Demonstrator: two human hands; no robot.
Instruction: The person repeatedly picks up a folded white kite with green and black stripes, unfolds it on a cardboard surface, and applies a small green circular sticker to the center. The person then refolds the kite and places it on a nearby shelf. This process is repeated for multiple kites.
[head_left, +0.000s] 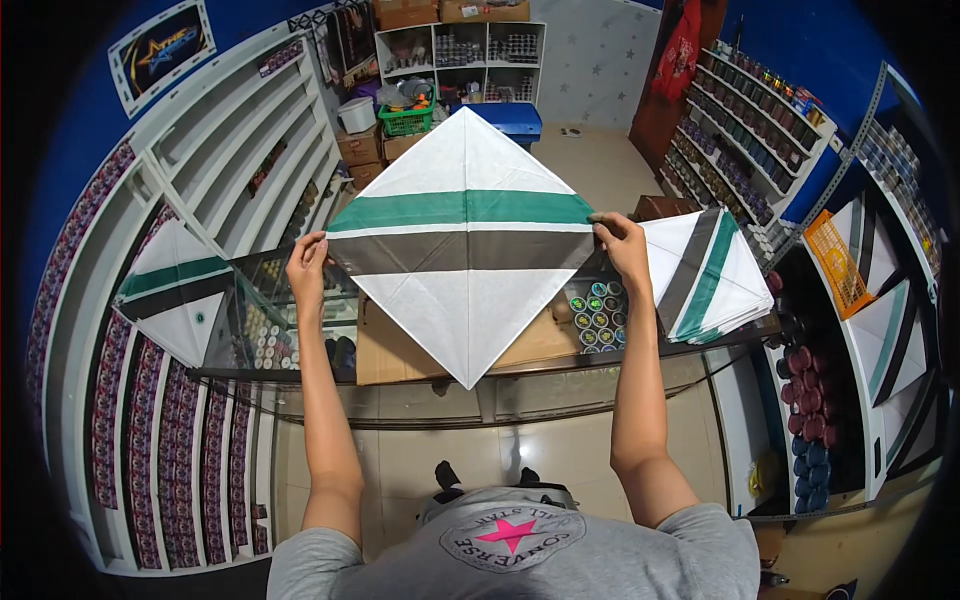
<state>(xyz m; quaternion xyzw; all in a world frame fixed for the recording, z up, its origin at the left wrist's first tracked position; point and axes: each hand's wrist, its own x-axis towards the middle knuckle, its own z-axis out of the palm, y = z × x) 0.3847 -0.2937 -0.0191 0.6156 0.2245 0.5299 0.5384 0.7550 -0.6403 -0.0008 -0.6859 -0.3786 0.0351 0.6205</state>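
Between my two hands a diamond-shaped kite [465, 210] is held up, white with a green band and a dark grey band across it. My left hand [308, 265] pinches its left corner, and my right hand [622, 243] pinches the right corner. A thin spine runs from its top point to its bottom point. Beneath it, a flat cardboard sheet [390, 350] lies on a glass-topped counter. Close to my right hand, a stack of similar kites [712, 270] rests on the counter. Another such kite [180, 285] is at the far left end.
Round spools [600, 315] show through the counter glass. Tall white shelves [215, 150] stand at the left, and racks of thread spools [740, 140] at the right. Behind the counter are a green basket [405, 120] and cardboard boxes [360, 147]. An orange crate [838, 262] sits at the right.
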